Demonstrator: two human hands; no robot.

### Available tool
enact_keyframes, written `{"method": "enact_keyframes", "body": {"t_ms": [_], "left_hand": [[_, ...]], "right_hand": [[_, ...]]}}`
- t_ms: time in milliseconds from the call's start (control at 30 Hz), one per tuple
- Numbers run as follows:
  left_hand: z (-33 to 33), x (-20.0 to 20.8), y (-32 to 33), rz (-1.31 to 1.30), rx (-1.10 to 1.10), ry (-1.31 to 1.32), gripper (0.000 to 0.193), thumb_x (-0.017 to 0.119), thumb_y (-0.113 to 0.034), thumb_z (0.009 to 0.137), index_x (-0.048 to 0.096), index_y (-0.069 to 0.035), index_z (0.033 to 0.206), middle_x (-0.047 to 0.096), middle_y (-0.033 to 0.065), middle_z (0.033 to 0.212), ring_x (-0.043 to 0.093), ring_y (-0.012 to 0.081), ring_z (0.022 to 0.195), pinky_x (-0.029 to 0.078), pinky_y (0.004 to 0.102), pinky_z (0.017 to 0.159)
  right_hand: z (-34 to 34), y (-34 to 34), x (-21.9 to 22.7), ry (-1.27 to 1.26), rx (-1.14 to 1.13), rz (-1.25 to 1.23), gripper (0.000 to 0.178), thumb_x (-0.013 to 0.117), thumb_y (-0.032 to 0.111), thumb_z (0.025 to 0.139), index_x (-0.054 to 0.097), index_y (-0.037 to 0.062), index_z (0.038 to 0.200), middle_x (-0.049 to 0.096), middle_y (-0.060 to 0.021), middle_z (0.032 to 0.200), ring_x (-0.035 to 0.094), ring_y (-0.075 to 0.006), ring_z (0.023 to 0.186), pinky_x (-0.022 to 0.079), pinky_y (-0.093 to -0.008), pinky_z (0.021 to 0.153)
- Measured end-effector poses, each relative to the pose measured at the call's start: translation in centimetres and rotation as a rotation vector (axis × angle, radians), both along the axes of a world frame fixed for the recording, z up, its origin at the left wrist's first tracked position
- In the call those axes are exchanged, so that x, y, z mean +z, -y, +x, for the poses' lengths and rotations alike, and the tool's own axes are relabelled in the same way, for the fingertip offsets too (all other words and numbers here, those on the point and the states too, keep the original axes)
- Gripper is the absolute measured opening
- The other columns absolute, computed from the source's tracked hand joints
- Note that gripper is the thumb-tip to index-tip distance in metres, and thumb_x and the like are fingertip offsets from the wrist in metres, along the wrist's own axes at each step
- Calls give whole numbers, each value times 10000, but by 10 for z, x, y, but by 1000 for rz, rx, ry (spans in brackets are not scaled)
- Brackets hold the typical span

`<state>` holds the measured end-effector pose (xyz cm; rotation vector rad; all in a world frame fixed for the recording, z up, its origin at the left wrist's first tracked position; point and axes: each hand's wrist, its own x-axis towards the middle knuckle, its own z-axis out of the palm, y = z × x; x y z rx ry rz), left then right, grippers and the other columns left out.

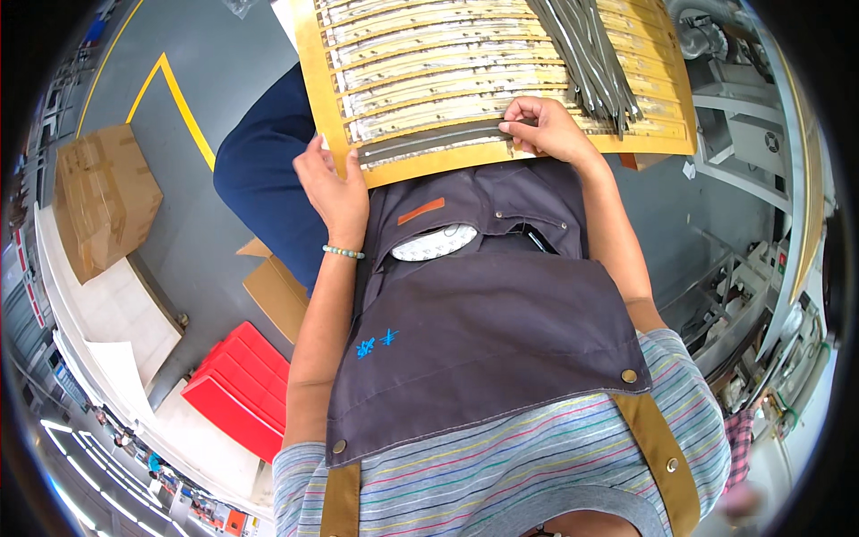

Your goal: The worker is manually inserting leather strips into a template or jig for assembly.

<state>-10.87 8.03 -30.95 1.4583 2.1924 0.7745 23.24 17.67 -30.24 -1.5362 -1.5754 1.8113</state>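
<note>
A dark grey zipper [429, 141] lies straight along the near edge of a yellow board [407, 173]. My right hand [550, 132] pinches it near its right end, thumb against fingers. At its left end is my left hand [333, 183], thumb and fingers apart at the board's corner, the thumb touching or close to the zipper tip. Rows of pale, shiny strips [438, 76] with yellow bands between them cover the board. A loose bundle of grey zippers [591, 67] rests across the board's right part, beyond my right hand.
The board lies over my lap, above a dark apron [483, 331] with a white object [434, 243] in its pocket. Cardboard boxes [103, 201] and a red bin [240, 389] stand to the left. Metal machine frames [743, 134] are on the right.
</note>
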Motion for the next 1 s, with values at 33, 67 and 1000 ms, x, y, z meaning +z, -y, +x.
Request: {"method": "enact_keyframes", "body": {"t_ms": [33,67,1000], "left_hand": [[-1,-4,0,80,21,-65,633,831,-151,884,525,52,1400,551,221,1298,563,329,1194,475,411,988],[-2,-8,0,160,40,-129,782,851,-192,879,441,93,1481,460,281,1421,471,401,1338,423,449,1098],[-9,-32,-5,20,-87,47,778,763,-222,968,347,110,1535,581,305,1321,533,452,1254,433,482,1081]], "right_hand": [[0,1,0,-18,-9,12,152,763,179,1001,652,88,953,625,43,708,557,-17,578,376,-206,478],[0,2,1,-11,-8,23,161,772,183,997,659,76,957,629,44,724,572,-24,613,415,-209,520],[-10,22,-8,385,-97,466,234,822,244,918,740,25,928,676,-72,703,568,-118,622,493,-312,624]]}}
